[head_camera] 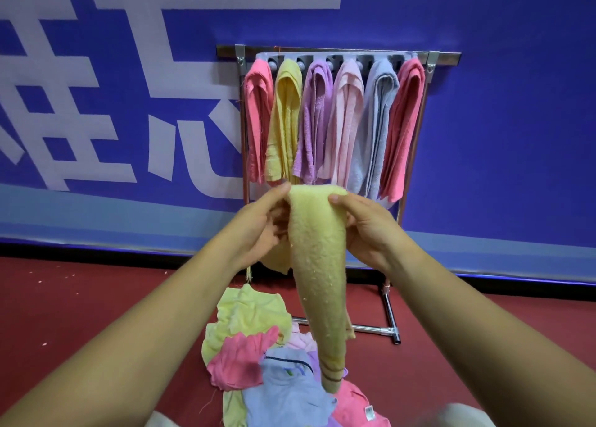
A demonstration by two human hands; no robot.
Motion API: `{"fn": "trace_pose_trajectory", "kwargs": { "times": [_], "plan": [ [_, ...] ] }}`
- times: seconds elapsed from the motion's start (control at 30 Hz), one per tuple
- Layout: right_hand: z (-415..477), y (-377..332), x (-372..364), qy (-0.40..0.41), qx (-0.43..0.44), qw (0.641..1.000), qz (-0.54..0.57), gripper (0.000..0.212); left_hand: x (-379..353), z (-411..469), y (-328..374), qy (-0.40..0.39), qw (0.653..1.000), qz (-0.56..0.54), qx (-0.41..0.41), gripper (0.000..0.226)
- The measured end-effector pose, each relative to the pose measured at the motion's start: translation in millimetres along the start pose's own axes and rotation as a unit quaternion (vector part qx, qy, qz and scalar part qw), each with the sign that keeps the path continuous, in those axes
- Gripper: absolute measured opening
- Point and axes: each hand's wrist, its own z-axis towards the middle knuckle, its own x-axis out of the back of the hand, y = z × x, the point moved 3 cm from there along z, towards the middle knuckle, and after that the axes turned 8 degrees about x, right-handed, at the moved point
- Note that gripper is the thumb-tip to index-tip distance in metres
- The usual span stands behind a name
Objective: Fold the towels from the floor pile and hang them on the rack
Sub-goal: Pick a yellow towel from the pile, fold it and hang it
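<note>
head | six towels (333, 120) hung on rack (433, 59) | yellow towel (317, 265) pinched by left grip (261, 226) and right grip (367, 229) | pile (274, 362) left on floor (96, 313)

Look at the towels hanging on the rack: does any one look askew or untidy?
The purple towel on the rack hangs crooked: its lower end flares left toward the yellow towel beside it.

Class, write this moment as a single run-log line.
left hand, right hand: hold yellow towel up | rack: six hung towels | floor pile: unfolded
</note>
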Motion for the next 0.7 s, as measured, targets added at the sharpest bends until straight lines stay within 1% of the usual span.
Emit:
{"fn": "trace_pose_trajectory", "kwargs": {
  "times": [0.03, 0.07, 0.1, 0.17, 0.23, 0.33, 0.4, 0.47, 0.5, 0.63, 0.7],
  "plan": [
    [2, -3, 1, 0.017, 0.002, 1.0, 0.001, 0.016, 1, 0, -8, -0.017, 0.999, 0.044, 0.023, 0.055],
    [4, -7, 1, 0.033, 0.005, 0.999, 0.001, 0.017, 3, 0, -16, -0.032, 0.995, 0.088, 0.039, 0.053],
    [6, -9, 3, 0.046, 0.004, 0.999, 0.004, 0.016, 4, 0, -24, -0.045, 0.99, 0.129, 0.044, 0.044],
    [8, -12, 5, 0.063, -0.008, 0.998, 0.006, 0.014, 4, -1, -35, -0.05, 0.979, 0.196, 0.023, 0.02],
    [8, -15, 7, 0.072, -0.02, 0.997, 0.01, 0.015, 3, -3, -41, -0.039, 0.976, 0.215, -0.006, 0.015],
    [7, -16, 10, 0.08, -0.042, 0.995, 0.033, 0.018, -2, -5, -44, -0.045, 0.99, 0.129, -0.028, 0.022],
    [7, -12, 14, 0.069, -0.058, 0.994, 0.058, 0.017, -5, -5, -42, -0.035, 0.997, 0.065, -0.034, 0.022],
    [6, -6, 17, 0.055, -0.08, 0.994, 0.047, 0.011, -7, -3, -38, -0.024, 0.998, 0.018, -0.049, 0.021],
    [7, -2, 19, 0.047, -0.088, 0.994, 0.033, 0.013, -8, -2, -35, -0.02, 0.998, -0.002, -0.058, 0.021],
    [-4, 11, 17, -0.011, -0.131, 0.991, 0.005, 0.022, -7, 0, -23, -0.009, 0.993, -0.095, -0.074, 0.019],
    [-7, 17, 15, -0.04, -0.154, 0.987, 0.019, 0.025, -4, -1, -19, -0.014, 0.991, -0.107, -0.076, 0.02]
  ]
}}
